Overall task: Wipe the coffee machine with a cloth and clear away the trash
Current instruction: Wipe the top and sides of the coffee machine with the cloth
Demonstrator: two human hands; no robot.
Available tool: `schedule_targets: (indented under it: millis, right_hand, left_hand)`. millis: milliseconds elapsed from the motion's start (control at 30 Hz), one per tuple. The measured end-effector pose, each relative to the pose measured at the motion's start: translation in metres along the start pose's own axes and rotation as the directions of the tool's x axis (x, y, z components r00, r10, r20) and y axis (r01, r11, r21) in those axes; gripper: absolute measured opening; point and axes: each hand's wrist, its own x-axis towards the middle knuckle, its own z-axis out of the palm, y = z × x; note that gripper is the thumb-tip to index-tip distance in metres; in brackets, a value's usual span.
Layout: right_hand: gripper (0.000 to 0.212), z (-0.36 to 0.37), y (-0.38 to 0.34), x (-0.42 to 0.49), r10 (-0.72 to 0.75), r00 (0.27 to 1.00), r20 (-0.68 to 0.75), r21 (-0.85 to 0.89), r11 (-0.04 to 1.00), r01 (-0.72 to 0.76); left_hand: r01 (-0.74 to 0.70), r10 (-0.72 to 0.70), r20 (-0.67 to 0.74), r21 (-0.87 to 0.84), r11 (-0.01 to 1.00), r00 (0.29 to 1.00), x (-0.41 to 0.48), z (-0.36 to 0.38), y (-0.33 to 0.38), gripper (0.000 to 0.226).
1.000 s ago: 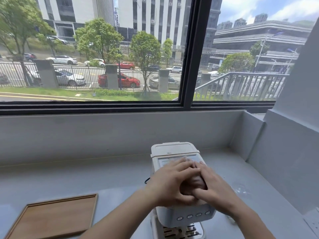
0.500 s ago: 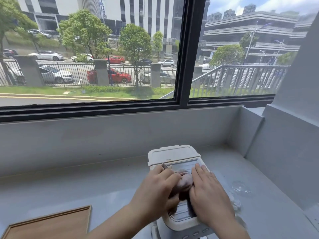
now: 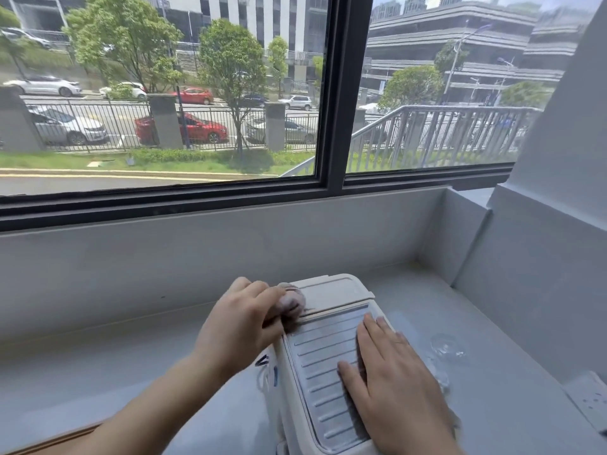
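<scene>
Lower centre of the frame: the white coffee machine sits on the grey counter. The left hand is clenched around a bunched pinkish cloth at the machine's top left edge (blue markings on its side are unreadable). The right hand lies flat, fingers spread, on the ribbed top, holding nothing.

I'm seeing the coffee machine looking like matt cream plastic, its top plate showing ribbed, satin grey metal. The cloth is looking soft and crumpled. The counter is reading smooth, pale, faintly glossy.
</scene>
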Motion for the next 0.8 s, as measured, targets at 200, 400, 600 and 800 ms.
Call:
schedule_targets:
  millis: [200,400,600,800]
  right_hand:
    - [0.08,0.0,-0.003,0.005,0.005,1.0,0.022,-0.033,0.999,-0.004]
    - [0.066,-0.009,-0.009,0.002,0.057,0.995,-0.081,0.03,0.998,-0.055]
    - [0.075,-0.006,-0.008,0.004,0.06,0.992,-0.111,0.019,0.998,-0.058]
    - [0.075,-0.008,-0.008,0.004,0.056,0.998,-0.007,-0.012,0.998,-0.056]
  left_hand:
    - [-0.125,0.133,0.187,-0.05,0.991,0.973,0.039,0.021,0.021,0.039]
    - [-0.124,0.166,0.235,-0.183,0.975,0.958,0.027,-0.003,-0.011,0.043]
    - [-0.165,0.206,0.245,-0.179,0.97,0.947,0.049,0.005,-0.004,0.04]
    - [-0.229,0.259,0.253,-0.143,0.963,0.932,0.095,0.048,0.041,0.03]
